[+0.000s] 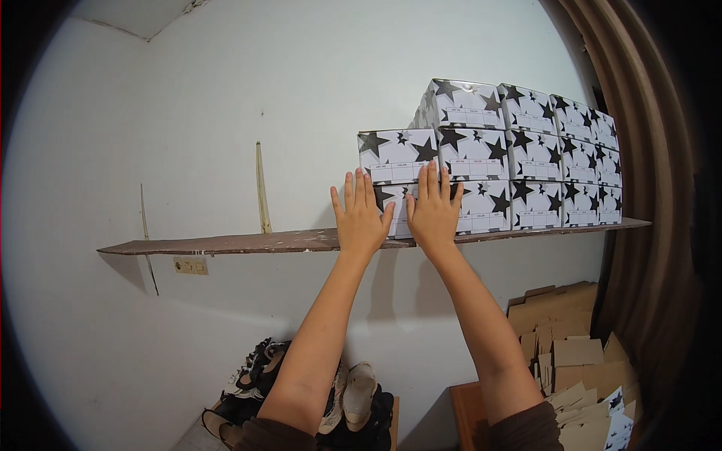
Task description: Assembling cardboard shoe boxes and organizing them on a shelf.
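White shoe boxes with black stars stand stacked on the right part of a brown wall shelf (226, 246). At the left end of the stack, an upper shoe box (392, 154) rests on a lower shoe box (391, 197), partly covered by my hands. My left hand (359, 219) is open at the left edge of these two, fingers stretched upward. Beside it, my right hand (435, 214) lies open against the fronts, its fingertips reaching the upper box's lower right corner. Neither hand grips anything. A top-row shoe box (468, 105) sits one column further right.
Brown curtain (650, 165) hangs at the right. Flattened cardboard (579, 353) is piled below the stack's right end. Several shoes (361, 391) lie low in the middle, near a reddish-brown wooden piece (468, 413). Under the shelf is a wall socket (190, 265); a thin wooden strip (262, 192) rises behind it.
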Tool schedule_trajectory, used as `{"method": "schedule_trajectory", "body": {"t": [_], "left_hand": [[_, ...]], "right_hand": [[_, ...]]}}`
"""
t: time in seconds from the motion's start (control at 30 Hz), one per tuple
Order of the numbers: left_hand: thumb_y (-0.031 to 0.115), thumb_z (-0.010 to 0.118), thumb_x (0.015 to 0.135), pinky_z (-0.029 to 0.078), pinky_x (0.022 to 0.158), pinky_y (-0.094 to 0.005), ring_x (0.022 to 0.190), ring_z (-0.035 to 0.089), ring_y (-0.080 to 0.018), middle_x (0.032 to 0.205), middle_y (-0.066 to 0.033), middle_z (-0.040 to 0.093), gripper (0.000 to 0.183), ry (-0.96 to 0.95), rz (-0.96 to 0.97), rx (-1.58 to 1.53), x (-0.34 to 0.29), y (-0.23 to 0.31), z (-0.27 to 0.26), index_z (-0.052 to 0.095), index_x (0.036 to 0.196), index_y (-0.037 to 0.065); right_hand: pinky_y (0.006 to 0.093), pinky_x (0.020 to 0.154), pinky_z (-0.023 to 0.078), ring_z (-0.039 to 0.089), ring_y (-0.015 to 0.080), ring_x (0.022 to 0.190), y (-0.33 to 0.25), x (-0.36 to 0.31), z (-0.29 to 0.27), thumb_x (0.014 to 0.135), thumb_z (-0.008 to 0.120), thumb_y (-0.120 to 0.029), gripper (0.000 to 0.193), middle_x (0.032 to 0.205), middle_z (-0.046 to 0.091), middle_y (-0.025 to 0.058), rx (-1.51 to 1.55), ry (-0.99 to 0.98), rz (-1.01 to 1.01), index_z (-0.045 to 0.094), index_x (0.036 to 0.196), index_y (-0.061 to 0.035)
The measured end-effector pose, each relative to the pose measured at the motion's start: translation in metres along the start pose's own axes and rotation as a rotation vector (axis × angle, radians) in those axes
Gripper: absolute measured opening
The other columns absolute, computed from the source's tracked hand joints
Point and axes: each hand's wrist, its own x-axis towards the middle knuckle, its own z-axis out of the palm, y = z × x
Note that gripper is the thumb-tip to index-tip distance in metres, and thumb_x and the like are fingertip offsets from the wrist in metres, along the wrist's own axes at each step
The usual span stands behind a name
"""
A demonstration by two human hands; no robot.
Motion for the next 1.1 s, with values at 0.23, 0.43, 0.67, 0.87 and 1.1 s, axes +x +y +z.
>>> {"method": "schedule_trajectory", "body": {"t": [0.23, 0.43, 0.67, 0.87, 1.1], "left_hand": [[0.048, 0.047, 0.087, 0.008, 0.109, -0.0534, 0.137, 0.020, -0.0313, 0.144, -0.0160, 0.030, 0.071, -0.088, 0.057, -0.039, 0.000, -0.010, -0.008, 0.037, 0.134, -0.004], [0.045, 0.047, 0.087, 0.010, 0.110, -0.0519, 0.135, 0.024, -0.0309, 0.137, -0.0140, 0.041, 0.063, -0.194, 0.076, 0.036, -0.009, -0.010, -0.039, 0.047, 0.127, -0.003], [0.034, 0.048, 0.088, 0.016, 0.108, -0.0526, 0.128, 0.035, -0.0331, 0.125, -0.0137, 0.053, 0.043, -0.167, 0.134, -0.204, -0.087, 0.048, -0.074, 0.057, 0.116, 0.002], [0.034, 0.047, 0.089, 0.031, 0.099, -0.0495, 0.107, 0.054, -0.0299, 0.101, -0.0128, 0.064, 0.036, -0.468, 0.148, -0.438, -0.204, 0.126, -0.105, 0.066, 0.093, 0.004], [0.034, 0.046, 0.090, 0.047, 0.065, -0.0446, 0.066, 0.062, -0.0327, 0.073, -0.0146, 0.065, 0.038, -0.815, 0.248, -0.794, -0.343, 0.245, -0.180, 0.064, 0.073, 0.004]], "right_hand": [[0.0563, 0.107, 0.015, 0.026, 0.0278, 0.135, 0.000, -0.001, -0.006, 0.085, 0.053, -0.035, 0.060, 0.143, 0.035, 0.0095, -0.009, -0.031, -0.016, 0.039, 0.134, -0.0024], [0.0566, 0.108, 0.015, 0.028, 0.0281, 0.134, 0.005, 0.002, -0.043, 0.084, 0.053, -0.025, 0.048, 0.137, 0.042, 0.0087, 0.093, -0.232, 0.070, 0.049, 0.128, -0.0085], [0.0419, 0.082, 0.043, 0.057, 0.0294, 0.092, 0.028, -0.070, -0.117, 0.081, 0.053, -0.018, 0.020, 0.096, 0.063, 0.0097, 0.331, -0.391, 0.170, 0.067, 0.094, -0.0099], [0.0432, 0.073, 0.049, 0.063, 0.0328, 0.081, 0.049, -0.183, -0.218, 0.079, 0.053, -0.018, 0.021, 0.087, 0.066, 0.0132, 0.065, -0.754, 0.385, 0.068, 0.090, -0.0078], [0.0439, 0.073, 0.049, 0.062, 0.0348, 0.083, 0.100, -0.317, -0.357, 0.079, 0.050, -0.023, 0.025, 0.087, 0.066, 0.0173, -0.142, -0.998, 0.653, 0.068, 0.091, -0.0095]]}}
